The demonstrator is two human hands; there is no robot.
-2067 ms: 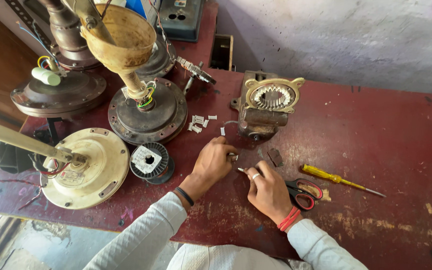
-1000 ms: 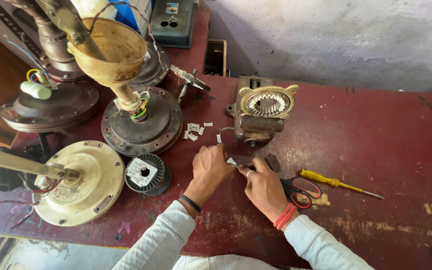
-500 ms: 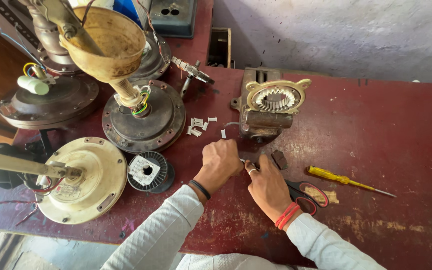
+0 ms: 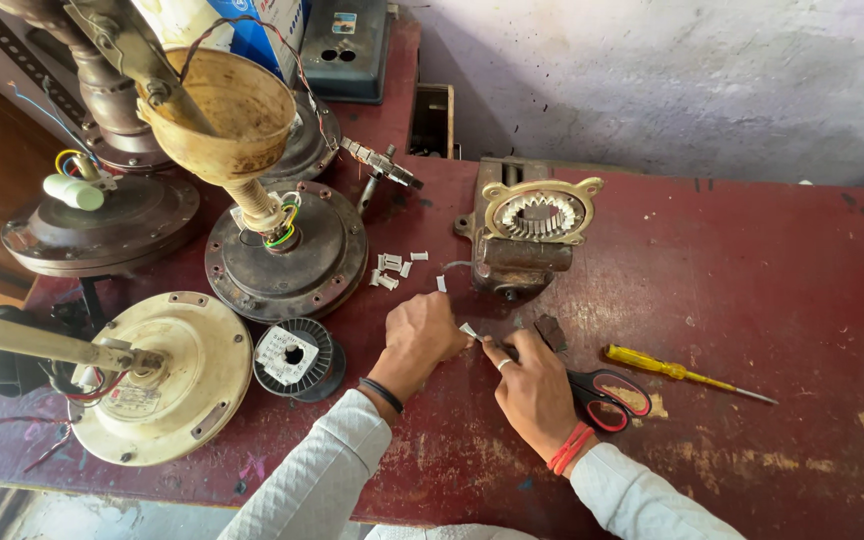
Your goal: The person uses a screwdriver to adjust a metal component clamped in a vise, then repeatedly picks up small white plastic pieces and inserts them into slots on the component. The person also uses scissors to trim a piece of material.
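Box: blue-and-white carton [image 4: 252, 25], back left of the red bench [image 4: 772, 300].
Strip: small white paper strip [image 4: 469, 330], bench centre.
Left hand [image 4: 420, 338]: fingers pinched on strip.
Right hand [image 4: 532, 385]: fingertips pinch its other end.

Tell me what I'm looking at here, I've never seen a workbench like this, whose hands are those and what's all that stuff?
The picture comes from a camera on a person's head, looking down at a dark red table. The left hand and right hand together pinch a small white strip. More white bits lie just beyond. Under the right hand are red-handled scissors, beside them a yellow screwdriver. At the left sit round fan motors, a wire spool, and behind the hands a geared metal housing.
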